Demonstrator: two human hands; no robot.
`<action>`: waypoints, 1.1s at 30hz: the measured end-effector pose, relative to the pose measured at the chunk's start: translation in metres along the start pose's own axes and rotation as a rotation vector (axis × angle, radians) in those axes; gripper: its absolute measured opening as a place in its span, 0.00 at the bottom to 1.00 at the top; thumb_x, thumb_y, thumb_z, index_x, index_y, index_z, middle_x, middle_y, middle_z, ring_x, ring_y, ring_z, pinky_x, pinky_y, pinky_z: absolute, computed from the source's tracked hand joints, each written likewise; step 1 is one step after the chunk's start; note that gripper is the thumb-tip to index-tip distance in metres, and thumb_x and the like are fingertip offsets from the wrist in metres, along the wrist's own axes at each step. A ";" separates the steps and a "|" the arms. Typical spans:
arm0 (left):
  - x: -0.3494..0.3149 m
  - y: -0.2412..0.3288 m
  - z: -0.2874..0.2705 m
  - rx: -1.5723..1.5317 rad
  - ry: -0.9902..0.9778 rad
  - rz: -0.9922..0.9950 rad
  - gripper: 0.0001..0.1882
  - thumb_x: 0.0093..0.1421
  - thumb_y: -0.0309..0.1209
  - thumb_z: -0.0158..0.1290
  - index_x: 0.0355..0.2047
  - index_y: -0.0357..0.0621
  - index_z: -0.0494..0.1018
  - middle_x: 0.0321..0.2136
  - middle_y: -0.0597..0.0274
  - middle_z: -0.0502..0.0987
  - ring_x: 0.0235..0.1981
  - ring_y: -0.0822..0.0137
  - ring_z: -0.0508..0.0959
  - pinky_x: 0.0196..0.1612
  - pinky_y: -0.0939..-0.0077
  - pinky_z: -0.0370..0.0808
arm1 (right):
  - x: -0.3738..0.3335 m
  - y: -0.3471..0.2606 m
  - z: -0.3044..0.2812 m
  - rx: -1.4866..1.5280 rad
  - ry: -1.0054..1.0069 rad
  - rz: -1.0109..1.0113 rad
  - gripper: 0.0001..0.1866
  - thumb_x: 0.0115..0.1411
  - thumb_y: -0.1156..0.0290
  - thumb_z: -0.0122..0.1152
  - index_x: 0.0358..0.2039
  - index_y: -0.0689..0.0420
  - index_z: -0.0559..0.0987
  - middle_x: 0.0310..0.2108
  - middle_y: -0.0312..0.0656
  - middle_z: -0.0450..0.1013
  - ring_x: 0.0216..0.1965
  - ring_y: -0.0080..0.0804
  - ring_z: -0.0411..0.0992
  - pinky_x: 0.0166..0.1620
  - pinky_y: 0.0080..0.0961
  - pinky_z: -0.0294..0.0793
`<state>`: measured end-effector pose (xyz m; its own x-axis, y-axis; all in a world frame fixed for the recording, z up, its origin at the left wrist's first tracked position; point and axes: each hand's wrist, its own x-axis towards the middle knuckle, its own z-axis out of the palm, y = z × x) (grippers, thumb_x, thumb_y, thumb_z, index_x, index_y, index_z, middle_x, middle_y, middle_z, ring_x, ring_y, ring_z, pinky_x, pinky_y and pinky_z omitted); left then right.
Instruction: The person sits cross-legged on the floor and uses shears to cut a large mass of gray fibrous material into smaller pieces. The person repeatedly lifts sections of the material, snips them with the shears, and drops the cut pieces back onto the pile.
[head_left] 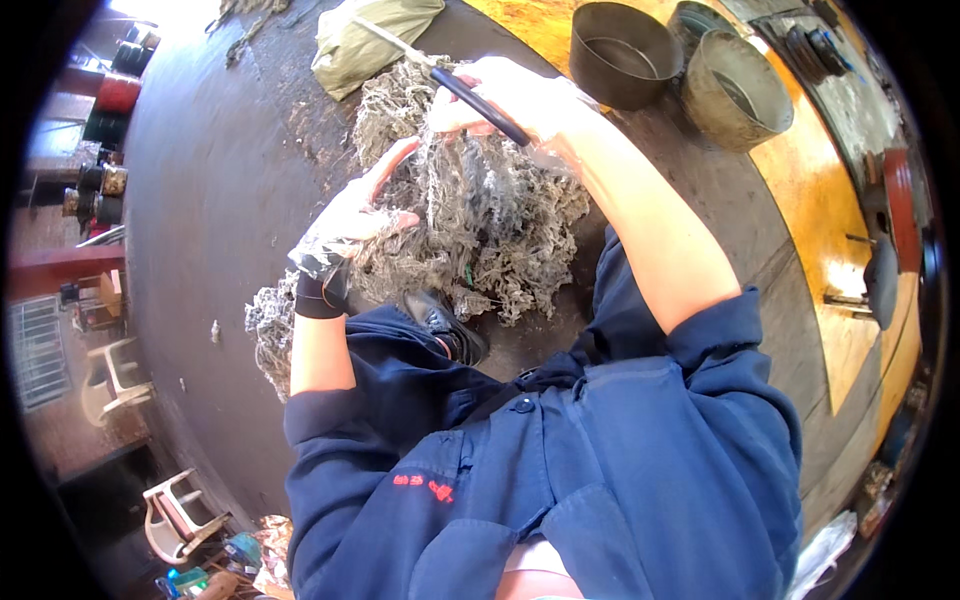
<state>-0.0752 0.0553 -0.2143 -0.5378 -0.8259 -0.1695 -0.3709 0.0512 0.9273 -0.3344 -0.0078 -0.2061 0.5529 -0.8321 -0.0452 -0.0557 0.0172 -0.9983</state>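
Note:
A heap of grey, shredded fibre waste (510, 230) is piled in front of me on the dark floor. My right hand (510, 95) reaches over its far side, closed round the black handle of a knife (480, 103). The knife's pale, narrow blade points away to the far left. At the heap's left side is my left hand (350, 215), thumb and forefinger spread apart against the fibres. A dark band circles that wrist. Some of the left hand's fingers are hard to make out in the glare.
Beyond the heap lies an olive-green sack (365, 45). Round metal pots (625, 55) stand at the far right, beside yellow boards (785, 190). A smaller fibre clump (270, 335) rests by my left forearm. My shoe (445, 325) touches the heap's near edge. Pale stools (180, 515) are at the left.

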 end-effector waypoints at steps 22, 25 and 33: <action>0.012 -0.027 0.046 -0.098 -0.263 -0.386 0.21 0.55 0.41 0.63 0.43 0.37 0.79 0.34 0.64 0.81 0.37 0.71 0.77 0.44 0.73 0.71 | -0.016 0.039 -0.001 -0.639 0.170 0.322 0.20 0.56 0.51 0.66 0.33 0.57 0.84 0.27 0.46 0.78 0.29 0.34 0.76 0.33 0.33 0.73; 0.010 -0.024 0.027 0.174 -0.199 -0.446 0.18 0.57 0.43 0.61 0.39 0.40 0.81 0.32 0.62 0.82 0.37 0.70 0.78 0.44 0.74 0.71 | -0.031 0.066 -0.006 -0.565 0.273 0.319 0.20 0.60 0.50 0.62 0.34 0.56 0.83 0.28 0.45 0.78 0.29 0.34 0.76 0.34 0.32 0.73; -0.019 -0.099 -0.024 0.292 -0.266 0.088 0.21 0.62 0.41 0.51 0.43 0.37 0.81 0.39 0.55 0.84 0.44 0.58 0.80 0.52 0.66 0.72 | -0.083 0.060 0.004 -0.349 0.107 0.546 0.35 0.55 0.33 0.60 0.29 0.59 0.82 0.18 0.38 0.73 0.16 0.24 0.69 0.22 0.23 0.71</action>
<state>-0.0101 0.0525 -0.2953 -0.7399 -0.6391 -0.2101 -0.4940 0.3040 0.8146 -0.3800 0.0643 -0.2626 0.2845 -0.8054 -0.5200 -0.5811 0.2865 -0.7618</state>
